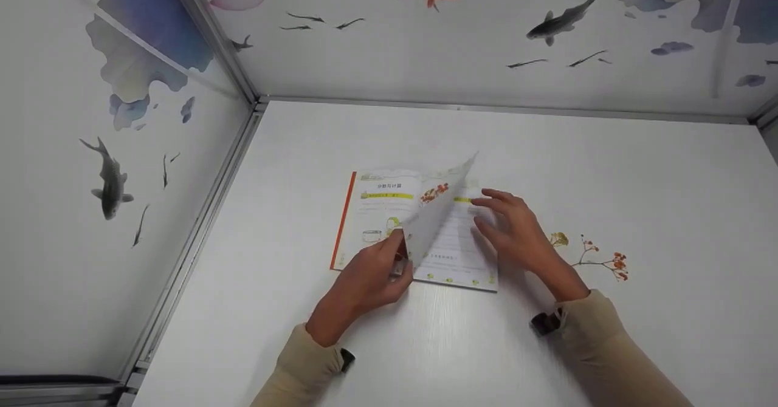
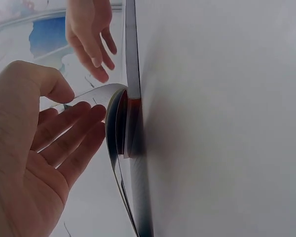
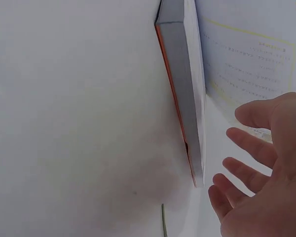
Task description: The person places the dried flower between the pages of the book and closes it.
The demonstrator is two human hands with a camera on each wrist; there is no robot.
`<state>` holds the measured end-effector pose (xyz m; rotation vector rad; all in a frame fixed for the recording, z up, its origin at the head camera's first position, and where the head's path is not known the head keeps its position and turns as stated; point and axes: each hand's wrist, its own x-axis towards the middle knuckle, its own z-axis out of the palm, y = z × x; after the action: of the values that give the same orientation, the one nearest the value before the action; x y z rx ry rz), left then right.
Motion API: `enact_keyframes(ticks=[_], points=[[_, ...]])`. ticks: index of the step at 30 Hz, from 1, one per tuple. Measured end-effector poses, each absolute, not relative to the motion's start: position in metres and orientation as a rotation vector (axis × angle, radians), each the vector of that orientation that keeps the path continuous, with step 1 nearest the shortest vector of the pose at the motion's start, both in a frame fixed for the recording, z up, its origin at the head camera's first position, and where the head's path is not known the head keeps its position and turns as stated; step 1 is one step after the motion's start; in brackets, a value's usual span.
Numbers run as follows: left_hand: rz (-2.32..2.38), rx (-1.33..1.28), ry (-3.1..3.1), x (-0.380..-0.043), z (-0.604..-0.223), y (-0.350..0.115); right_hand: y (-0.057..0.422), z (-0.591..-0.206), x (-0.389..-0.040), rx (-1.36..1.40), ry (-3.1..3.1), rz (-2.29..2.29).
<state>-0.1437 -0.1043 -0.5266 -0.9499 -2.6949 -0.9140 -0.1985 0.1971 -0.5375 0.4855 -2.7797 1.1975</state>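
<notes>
Page-turning looked to be the step in hand: the left hand pinched a lifted page of the workbook lying open on the bench, while the right hand hovered with relaxed fingers over the right-hand sheet. Next, the page probably needed laying flat.

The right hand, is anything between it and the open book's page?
Nothing visible. The right hand hovers open over the book's right page, while the left hand pinches the lifted page beside it.
</notes>
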Motion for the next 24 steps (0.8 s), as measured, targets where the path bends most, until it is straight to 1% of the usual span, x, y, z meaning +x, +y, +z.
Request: enact_keyframes(ticks=[5, 12, 15, 19, 24], points=[[-1.141, -0.839, -2.643, -0.147, -0.524, -0.103, 0.185, -0.532, -0.194, 0.721, -2.758, 1.256], [-1.348, -0.553, -2.530, -0.152, -0.519, -0.107, 0.166, -0.529, -0.187, 0.953, -2.764, 1.302], [-1.315, -0.482, -2.501, -0.152, -0.520, -0.113, 0.164, -0.529, -0.187, 0.969, -2.792, 1.304], [-1.179, -0.461, -2.517, -0.149, -0.525, -0.123, 0.167, -0.531, -0.187, 0.907, -2.859, 1.256], [-1.106, -0.375, -2.577, -0.145, -0.534, -0.133, 0.177, -0.533, -0.189, 0.790, -2.915, 1.011]])
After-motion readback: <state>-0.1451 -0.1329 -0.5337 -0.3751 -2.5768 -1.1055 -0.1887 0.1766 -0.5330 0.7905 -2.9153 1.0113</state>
